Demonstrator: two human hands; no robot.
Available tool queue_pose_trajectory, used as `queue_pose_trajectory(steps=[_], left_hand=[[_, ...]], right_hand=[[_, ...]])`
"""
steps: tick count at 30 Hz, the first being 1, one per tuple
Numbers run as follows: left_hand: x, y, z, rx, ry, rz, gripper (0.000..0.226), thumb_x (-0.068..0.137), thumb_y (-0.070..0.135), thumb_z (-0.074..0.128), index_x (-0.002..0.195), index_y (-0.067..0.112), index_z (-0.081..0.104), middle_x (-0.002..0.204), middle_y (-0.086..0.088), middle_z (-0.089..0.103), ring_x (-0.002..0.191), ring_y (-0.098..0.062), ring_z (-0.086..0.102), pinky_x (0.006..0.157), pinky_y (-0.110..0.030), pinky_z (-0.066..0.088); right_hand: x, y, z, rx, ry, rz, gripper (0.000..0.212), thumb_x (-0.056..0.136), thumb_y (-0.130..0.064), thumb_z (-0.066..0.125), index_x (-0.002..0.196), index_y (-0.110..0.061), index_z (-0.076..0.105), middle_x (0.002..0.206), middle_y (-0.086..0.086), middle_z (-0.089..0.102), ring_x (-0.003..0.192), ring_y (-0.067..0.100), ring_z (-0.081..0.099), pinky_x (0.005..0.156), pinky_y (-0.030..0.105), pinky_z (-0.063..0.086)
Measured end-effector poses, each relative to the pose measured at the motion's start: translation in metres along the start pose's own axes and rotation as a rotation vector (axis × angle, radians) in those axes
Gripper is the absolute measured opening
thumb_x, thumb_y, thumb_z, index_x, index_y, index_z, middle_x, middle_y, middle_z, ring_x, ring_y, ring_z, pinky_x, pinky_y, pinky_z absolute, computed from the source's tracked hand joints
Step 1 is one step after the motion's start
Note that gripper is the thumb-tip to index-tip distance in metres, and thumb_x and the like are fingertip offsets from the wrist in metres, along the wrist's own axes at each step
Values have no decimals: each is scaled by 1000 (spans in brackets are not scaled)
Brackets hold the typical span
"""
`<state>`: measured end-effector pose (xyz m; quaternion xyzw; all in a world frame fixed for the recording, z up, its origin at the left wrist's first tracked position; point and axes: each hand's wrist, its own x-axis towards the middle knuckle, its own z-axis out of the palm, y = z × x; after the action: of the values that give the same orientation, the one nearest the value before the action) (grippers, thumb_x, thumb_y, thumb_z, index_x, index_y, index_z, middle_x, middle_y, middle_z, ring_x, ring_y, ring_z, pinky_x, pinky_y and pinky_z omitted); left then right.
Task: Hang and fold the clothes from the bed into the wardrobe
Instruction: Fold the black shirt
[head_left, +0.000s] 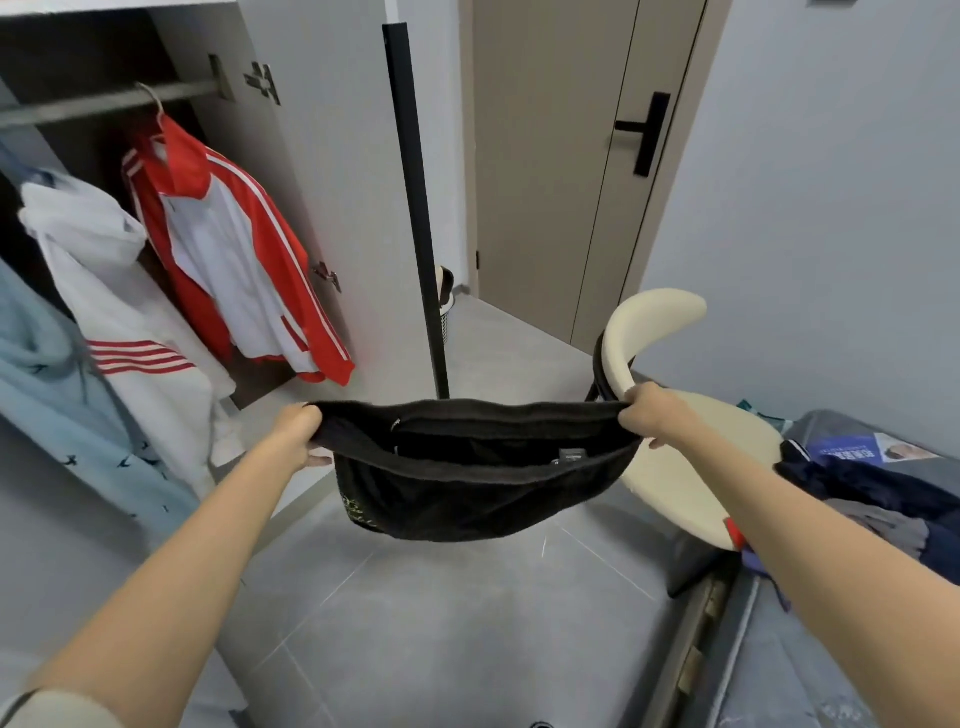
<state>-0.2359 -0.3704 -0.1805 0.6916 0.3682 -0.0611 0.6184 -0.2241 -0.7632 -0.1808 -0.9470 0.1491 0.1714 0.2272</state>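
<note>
a person is standing between bed and wardrobe, stretching a black garment out by what looks like its waistband above the grey floor. the left hand is gripping one end of the band, fingers curled tight round the cloth. the right hand is clutching the other end in a closed fist. the opening is sagging between them, with a small label showing inside. the piece is hanging in mid-air, touching neither bed nor wardrobe, and is neither folded nor hung yet.

to the right, a heap of dark blue and grey clothes is lying unsorted on the bed, just beside a cream chair.

further off, to the left, three pieces are hanging from the rail in the open wardrobe: a pale blue hoodie, a white hoodie with red stripes and a red and white jacket. no folded stack is showing anywhere. the job appears to be partway through, with hanging under way and the heap and the folding left to do. a closed door is standing at the back.
</note>
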Motion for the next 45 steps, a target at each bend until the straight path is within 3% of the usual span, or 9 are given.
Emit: queue_pose_trajectory(steps=[5, 10, 13, 17, 22, 29, 36, 40, 45], left_hand=[[-25, 24, 40, 17, -91, 165, 27, 96, 3, 40, 111, 9, 62, 113, -14, 63, 94, -29, 58, 90, -39, 50], [-75, 55, 91, 239, -283, 358, 19, 97, 8, 43, 107, 11, 59, 91, -9, 59, 83, -22, 56, 69, -27, 48], [-86, 62, 109, 304, -380, 375, 13, 98, 17, 50, 107, 11, 57, 97, -9, 59, 82, -19, 56, 70, -28, 48], [-90, 71, 110, 240, -372, 358, 11, 98, 17, 52, 108, 15, 57, 91, -4, 59, 74, -12, 56, 62, -22, 48], [-63, 78, 72, 417, -154, 589, 10, 91, 27, 62, 98, 20, 63, 95, 3, 64, 84, -9, 60, 67, -23, 50], [-18, 29, 36, 1212, 46, 867, 22, 78, 26, 76, 96, 16, 67, 92, 3, 66, 88, -19, 62, 66, -28, 42], [16, 33, 29, 1162, 203, 827, 20, 82, 36, 73, 87, 16, 71, 80, -2, 65, 78, -22, 60, 55, -29, 37], [30, 42, 29, 1164, 300, 750, 24, 82, 44, 69, 90, 22, 74, 79, -1, 68, 75, -23, 63, 62, -33, 52], [48, 40, 21, 1375, 386, 713, 26, 87, 1, 53, 105, 15, 66, 103, -13, 57, 89, -36, 60, 73, -40, 52]], right_hand=[[1, 5, 38, -575, -61, -132, 44, 84, -16, 48, 127, -24, 49, 114, 3, 55, 113, 28, 55, 78, 34, 43], [7, -2, 87, 58, -496, -309, 95, 70, -21, 84, 146, -31, 28, 143, 5, 41, 134, 22, 40, 106, 33, 39], [2, -22, 108, 349, -394, -408, 65, 69, -35, 85, 124, -34, 51, 128, -4, 53, 118, 11, 50, 83, 18, 48], [-3, -45, 119, 204, -253, -453, 9, 84, -23, 64, 85, -29, 57, 96, 0, 66, 92, 21, 62, 82, 34, 52], [15, -47, 90, 291, 170, -299, 10, 82, -13, 52, 89, -16, 46, 95, 13, 65, 93, 37, 59, 74, 35, 42], [46, -61, 6, 535, 444, -272, 24, 71, 5, 40, 89, -10, 38, 83, 11, 49, 74, 30, 43, 65, 39, 33], [60, -65, -38, 363, 545, -437, 38, 65, 11, 43, 90, -16, 53, 96, 7, 54, 86, 25, 49, 69, 30, 33], [65, -54, -43, 272, 574, -434, 40, 70, 11, 45, 97, -16, 58, 107, 8, 49, 101, 30, 47, 75, 33, 39], [72, -27, -41, -104, 507, -402, 34, 84, 5, 44, 109, -13, 58, 109, 13, 43, 91, 34, 46, 64, 36, 41]])
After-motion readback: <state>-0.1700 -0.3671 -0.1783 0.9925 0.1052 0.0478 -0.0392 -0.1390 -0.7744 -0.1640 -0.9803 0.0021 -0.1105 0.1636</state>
